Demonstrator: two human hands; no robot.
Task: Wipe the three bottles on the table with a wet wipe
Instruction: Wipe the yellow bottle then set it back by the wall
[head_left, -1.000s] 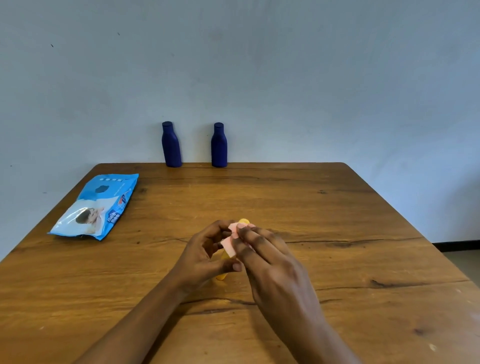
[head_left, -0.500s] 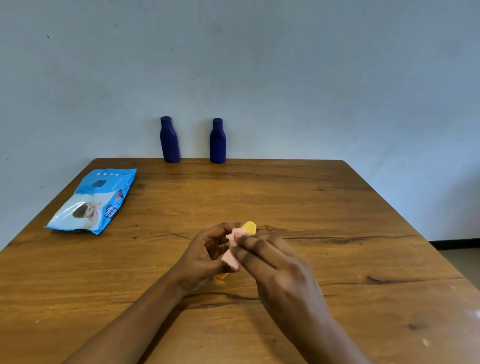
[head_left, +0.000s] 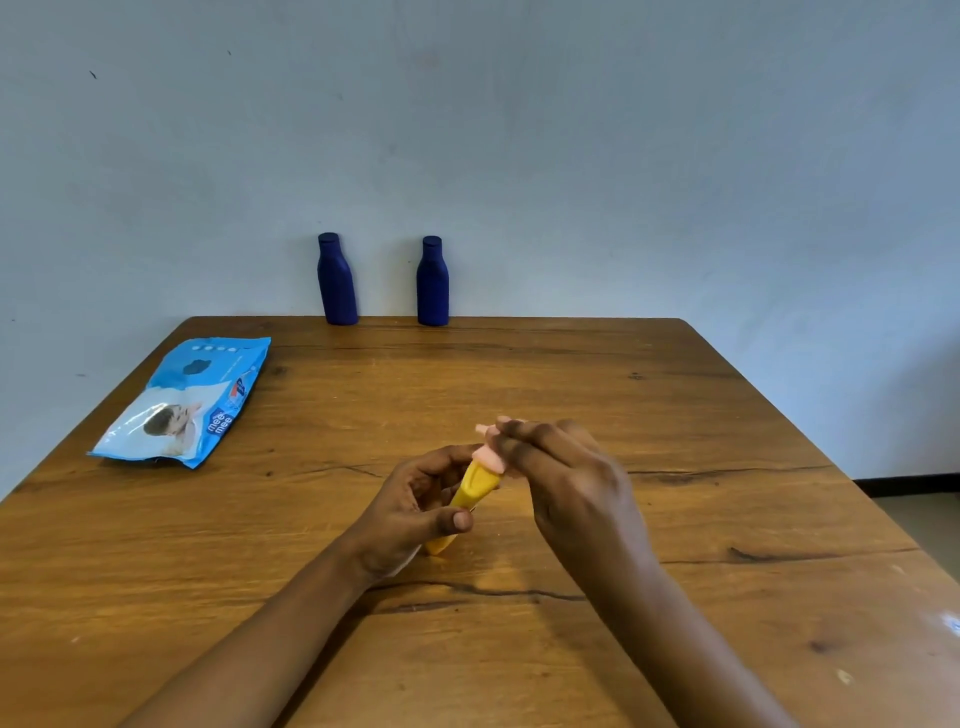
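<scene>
A small yellow bottle (head_left: 474, 486), smooth and tapering, is held tilted above the near middle of the table (head_left: 571, 395), its lower end close to the tabletop and its top leaning away and to the right. It is gripped by the left hand (head_left: 415, 506), whose fingers are curled around the lower body with the thumb pressed across the front. At the bottle's top, a pale pink wet wipe (head_left: 488, 457), soft and crumpled, is pressed against the bottle by the right hand (head_left: 563, 478). The fingers of that hand are closed on the wipe, extended and held close together; how much of the wipe lies beneath them cannot be told. A white scrap shows under the left wrist; what it is cannot be told.

Two dark blue bottles are stood upright at the far edge against the wall (head_left: 519, 130), well apart from the hands: the left blue bottle (head_left: 336, 280) and the right blue bottle (head_left: 432, 283), each matte, with a rounded shoulder, a narrow neck and a flat cap. A glossy blue-and-white wipes packet (head_left: 187, 402) is laid flat near the table's left edge. The tabletop is of brown wood, with dark cracks and knots along the grain. The wall is plain, pale and slightly marked.
</scene>
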